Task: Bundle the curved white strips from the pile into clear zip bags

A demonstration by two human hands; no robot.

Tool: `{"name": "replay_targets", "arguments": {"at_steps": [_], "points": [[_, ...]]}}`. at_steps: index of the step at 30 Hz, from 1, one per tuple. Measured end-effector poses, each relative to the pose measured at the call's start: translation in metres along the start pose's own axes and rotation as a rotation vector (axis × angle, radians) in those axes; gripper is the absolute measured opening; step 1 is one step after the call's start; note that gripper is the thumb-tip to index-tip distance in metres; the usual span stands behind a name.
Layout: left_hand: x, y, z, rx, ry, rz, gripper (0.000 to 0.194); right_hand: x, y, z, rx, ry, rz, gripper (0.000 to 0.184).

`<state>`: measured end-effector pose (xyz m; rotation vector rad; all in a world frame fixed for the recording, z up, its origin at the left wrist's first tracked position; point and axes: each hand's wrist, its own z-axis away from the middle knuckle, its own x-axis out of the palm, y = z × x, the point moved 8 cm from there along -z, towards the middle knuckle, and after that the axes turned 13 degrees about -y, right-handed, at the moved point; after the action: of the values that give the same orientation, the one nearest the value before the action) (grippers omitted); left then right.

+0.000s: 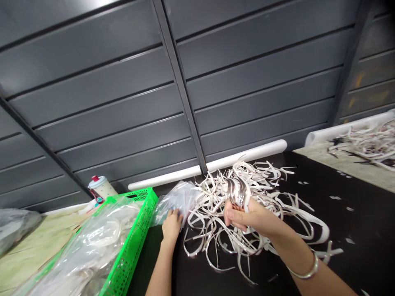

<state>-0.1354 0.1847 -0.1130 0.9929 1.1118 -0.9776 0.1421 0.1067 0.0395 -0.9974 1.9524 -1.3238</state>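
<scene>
My right hand (243,216) is closed round a looped bundle of shiny silver and white strips (237,192), raised over a loose pile of the same strips (212,205). On the left, my left hand (172,225) has its fingers bent against the near side of some clear plastic bags (173,201), seemingly gripping one. These bags lie flat between the green basket and the strip pile. The fingertips of my left hand are partly hidden by the hand itself.
A green plastic basket (131,246) at the left holds clear bags with coiled pale strips (108,234). Behind it stands a bottle with a red cap (103,187). White rolls (247,153) lie along the grey wall. More strips (370,139) lie at far right; scraps dot the black table (324,176).
</scene>
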Motion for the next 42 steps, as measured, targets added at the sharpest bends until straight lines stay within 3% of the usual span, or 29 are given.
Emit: {"name": "replay_targets", "arguments": {"at_steps": [10, 15, 19, 23, 27, 29, 32, 38, 42], "points": [[0.000, -0.016, -0.003, -0.078, 0.001, 0.059, 0.020, 0.001, 0.004, 0.000, 0.027, -0.002, 0.011, 0.032], [-0.024, -0.012, 0.006, -0.065, 0.117, 0.117, 0.018, 0.001, 0.004, -0.005, -0.002, 0.027, -0.032, 0.034], [-0.067, 0.016, 0.027, 0.059, 0.275, 0.157, 0.020, -0.011, 0.011, -0.010, -0.004, 0.162, -0.098, 0.036], [-0.102, 0.056, 0.067, 0.244, 0.365, 0.141, 0.018, -0.027, 0.019, -0.012, -0.039, 0.325, -0.151, 0.037], [-0.124, 0.106, 0.124, 0.601, 0.584, -0.072, 0.022, -0.034, 0.024, -0.014, -0.073, 0.377, -0.163, 0.037], [-0.124, 0.128, 0.148, 0.761, 0.661, -0.201, 0.022, -0.034, 0.027, -0.016, -0.092, 0.366, -0.178, 0.035], [-0.112, 0.150, 0.164, 0.885, 0.645, -0.320, 0.020, -0.036, 0.036, -0.018, -0.084, 0.393, -0.167, 0.035], [-0.084, 0.174, 0.171, 1.013, 0.516, -0.422, 0.014, -0.041, 0.052, -0.020, 0.062, 0.454, 0.017, 0.035], [-0.079, 0.178, 0.173, 1.025, 0.499, -0.438, 0.013, -0.041, 0.052, -0.020, 0.115, 0.445, 0.060, 0.024]]}}
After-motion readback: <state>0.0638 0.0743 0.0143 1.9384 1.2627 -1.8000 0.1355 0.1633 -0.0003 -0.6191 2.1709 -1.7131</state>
